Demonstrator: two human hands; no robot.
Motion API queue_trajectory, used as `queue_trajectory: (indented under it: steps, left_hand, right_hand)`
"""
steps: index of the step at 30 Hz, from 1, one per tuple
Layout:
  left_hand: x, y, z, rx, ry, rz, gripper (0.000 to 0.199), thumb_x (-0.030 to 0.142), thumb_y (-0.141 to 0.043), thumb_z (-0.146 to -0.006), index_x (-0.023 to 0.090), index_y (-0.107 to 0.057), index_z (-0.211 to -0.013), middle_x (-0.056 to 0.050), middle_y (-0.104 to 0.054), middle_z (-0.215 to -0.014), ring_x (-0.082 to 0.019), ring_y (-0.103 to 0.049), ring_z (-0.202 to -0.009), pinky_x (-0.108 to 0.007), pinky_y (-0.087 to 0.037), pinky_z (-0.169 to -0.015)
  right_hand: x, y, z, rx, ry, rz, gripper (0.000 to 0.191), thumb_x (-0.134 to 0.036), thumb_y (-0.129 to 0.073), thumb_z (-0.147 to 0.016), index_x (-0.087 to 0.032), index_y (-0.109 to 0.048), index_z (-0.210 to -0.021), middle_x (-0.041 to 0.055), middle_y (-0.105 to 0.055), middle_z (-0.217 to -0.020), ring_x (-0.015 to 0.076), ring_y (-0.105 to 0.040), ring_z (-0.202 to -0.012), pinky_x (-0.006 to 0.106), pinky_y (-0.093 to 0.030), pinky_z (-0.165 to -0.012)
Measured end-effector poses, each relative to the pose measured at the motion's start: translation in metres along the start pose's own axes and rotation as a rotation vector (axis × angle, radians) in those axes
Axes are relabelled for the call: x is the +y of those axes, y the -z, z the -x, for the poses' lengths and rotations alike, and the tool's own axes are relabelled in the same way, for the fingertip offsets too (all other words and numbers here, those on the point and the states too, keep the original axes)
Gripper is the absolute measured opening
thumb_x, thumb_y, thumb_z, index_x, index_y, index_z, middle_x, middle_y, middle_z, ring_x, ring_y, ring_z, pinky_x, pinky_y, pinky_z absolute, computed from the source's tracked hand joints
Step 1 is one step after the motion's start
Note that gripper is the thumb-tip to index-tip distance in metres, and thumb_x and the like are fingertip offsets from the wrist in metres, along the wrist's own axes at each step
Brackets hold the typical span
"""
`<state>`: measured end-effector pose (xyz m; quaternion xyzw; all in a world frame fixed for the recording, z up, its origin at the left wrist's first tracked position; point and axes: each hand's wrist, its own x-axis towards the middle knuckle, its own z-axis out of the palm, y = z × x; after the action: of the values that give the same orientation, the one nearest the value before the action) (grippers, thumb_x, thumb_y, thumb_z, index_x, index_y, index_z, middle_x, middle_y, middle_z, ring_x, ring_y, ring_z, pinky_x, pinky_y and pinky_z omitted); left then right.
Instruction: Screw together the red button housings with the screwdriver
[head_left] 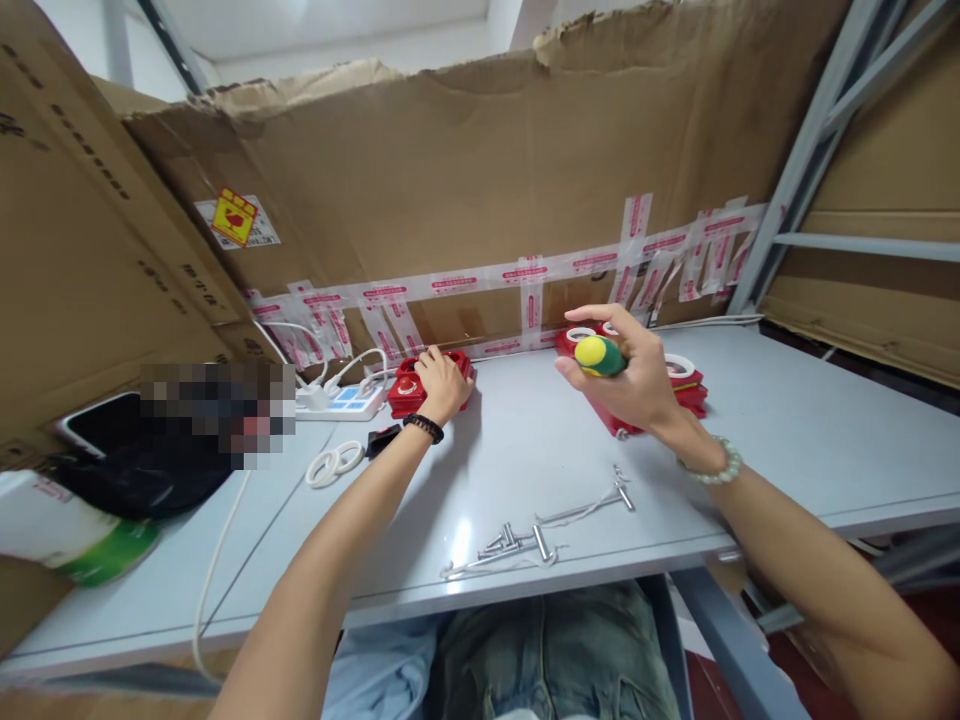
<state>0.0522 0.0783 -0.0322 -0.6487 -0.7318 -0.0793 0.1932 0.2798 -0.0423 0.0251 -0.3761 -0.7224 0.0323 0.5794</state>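
1. Red part (409, 388), far-left of centre on the grey table (787, 420): left hand (441, 383) lies on top of it, fingers curled over its right half, closed on it. Black band on that wrist.
2. Right hand (634, 375), raised just above the table right of centre: fist closed round a screwdriver (600, 356); only the yellow-green handle end shows, pointing left out of the fist; shaft hidden by the palm. Pale bead bracelet on the wrist.
3. Red units (686, 385) w/ white rings on top: behind and under the right hand, near the back wall, partly hidden by it. Contact w/ the hand: cannot tell.
4. Metal screws (517, 545) and thin rods: loose group near the front edge, centre, well apart from both hands.
5. White power strip (341, 400) w/ plug and cable: just left of the red part, touching or nearly so.
6. White rings (334, 463), two, linked: flat on the table, in front of the strip, left of the left forearm. Small black item just beside them.
7. Cardboard (465, 180) sheets, joined w/ red-printed white tape: form the back and left walls of the bench.
8. Far left: black bag (142, 475), phone behind it, white-green packet at the edge.
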Motion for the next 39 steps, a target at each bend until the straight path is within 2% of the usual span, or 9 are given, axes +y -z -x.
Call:
queue_trajectory:
  steps: [5, 8, 12, 18, 21, 25, 33, 37, 39]
  left_hand:
    - [-0.002, 0.003, 0.009, 0.081, -0.112, 0.018, 0.075, 0.044, -0.054, -0.086, -0.003, -0.038, -0.142, -0.029, -0.048, -0.138, -0.039, -0.044, -0.124, -0.047, -0.035, -0.099]
    - [0.0, 0.013, 0.027, 0.114, -0.25, 0.057, 0.074, 0.047, -0.05, -0.089, 0.003, -0.033, -0.146, -0.026, -0.044, -0.143, -0.038, -0.042, -0.128, -0.048, -0.036, -0.1]
    - [0.003, 0.03, 0.057, 0.076, -0.413, 0.094, 0.061, 0.046, -0.05, -0.09, 0.009, -0.045, -0.139, -0.022, -0.051, -0.134, -0.037, -0.046, -0.123, -0.049, -0.04, -0.097]
    - [0.001, 0.043, 0.081, -0.019, -0.527, 0.129, 0.054, 0.042, -0.053, -0.09, 0.013, -0.049, -0.135, -0.02, -0.049, -0.137, -0.035, -0.045, -0.124, -0.054, -0.036, -0.102]
    - [-0.005, 0.044, 0.082, -0.07, -0.536, 0.156, 0.054, 0.043, -0.054, -0.089, 0.015, -0.048, -0.135, -0.02, -0.049, -0.138, -0.036, -0.045, -0.125, -0.053, -0.038, -0.1]
    - [-0.018, 0.045, 0.082, -0.08, -0.612, 0.269, 0.057, 0.043, -0.055, -0.088, 0.02, -0.043, -0.139, -0.018, -0.049, -0.139, -0.035, -0.044, -0.127, -0.053, -0.039, -0.098]
    - [-0.039, 0.048, 0.081, -0.146, -0.767, 0.503, 0.079, 0.05, -0.062, -0.083, 0.023, -0.027, -0.149, -0.017, -0.038, -0.151, -0.035, -0.035, -0.139, -0.056, -0.032, -0.108]
    - [-0.049, 0.04, 0.078, -0.323, -0.795, 0.638, 0.094, 0.05, -0.075, -0.07, 0.023, -0.029, -0.147, -0.016, -0.051, -0.142, -0.035, -0.051, -0.127, -0.051, -0.04, -0.104]
    - [-0.055, 0.035, 0.08, -0.382, -0.794, 0.74, 0.092, 0.046, -0.077, -0.068, 0.023, -0.032, -0.145, -0.014, -0.058, -0.134, -0.034, -0.058, -0.119, -0.046, -0.045, -0.101]
  right_hand:
    - [0.004, 0.031, -0.011, -0.018, -0.191, 0.513, 0.037, -0.039, -0.065, -0.075, -0.022, -0.065, -0.107, 0.0036, -0.069, -0.077, 0.0202, -0.062, -0.068, 0.032, -0.043, -0.064]
    - [0.016, 0.048, -0.008, -0.222, -0.406, 0.852, 0.037, -0.047, -0.061, -0.077, -0.023, -0.069, -0.104, 0.01, -0.073, -0.084, 0.0284, -0.066, -0.077, 0.034, -0.039, -0.062]
    - [0.032, 0.053, 0.004, -0.485, -0.555, 0.929, 0.047, -0.063, -0.054, -0.077, -0.023, -0.071, -0.096, 0.0111, -0.073, -0.084, 0.0309, -0.066, -0.078, 0.034, -0.037, -0.06]
    - [0.035, 0.04, 0.005, -0.551, -0.535, 0.964, 0.044, -0.06, -0.056, -0.076, -0.017, -0.066, -0.078, 0.0164, -0.071, -0.079, 0.0318, -0.065, -0.073, 0.035, -0.035, -0.056]
    - [0.035, 0.038, 0.002, -0.598, -0.475, 0.892, 0.035, -0.053, -0.06, -0.075, -0.018, -0.064, -0.072, 0.0158, -0.07, -0.074, 0.0306, -0.064, -0.068, 0.035, -0.035, -0.055]
    - [0.034, 0.031, 0.001, -0.673, -0.365, 0.752, 0.033, -0.048, -0.064, -0.072, -0.018, -0.067, -0.086, 0.011, -0.072, -0.08, 0.0278, -0.065, -0.073, 0.033, -0.037, -0.057]
    - [0.013, -0.021, -0.008, -0.87, -0.179, 0.398, 0.05, -0.042, -0.07, -0.069, -0.017, -0.068, -0.111, 0.0117, -0.073, -0.097, 0.0244, -0.065, -0.082, 0.03, -0.041, -0.066]
    - [0.004, -0.049, -0.005, -0.956, -0.059, 0.082, 0.054, -0.035, -0.072, -0.07, -0.023, -0.063, -0.122, 0.0044, -0.073, -0.098, 0.018, -0.063, -0.079, 0.027, -0.042, -0.068]
    - [0.003, -0.057, -0.001, -0.93, -0.042, 0.001, 0.054, -0.04, -0.073, -0.071, -0.023, -0.063, -0.122, 0.0038, -0.073, -0.099, 0.017, -0.062, -0.079, 0.027, -0.042, -0.068]
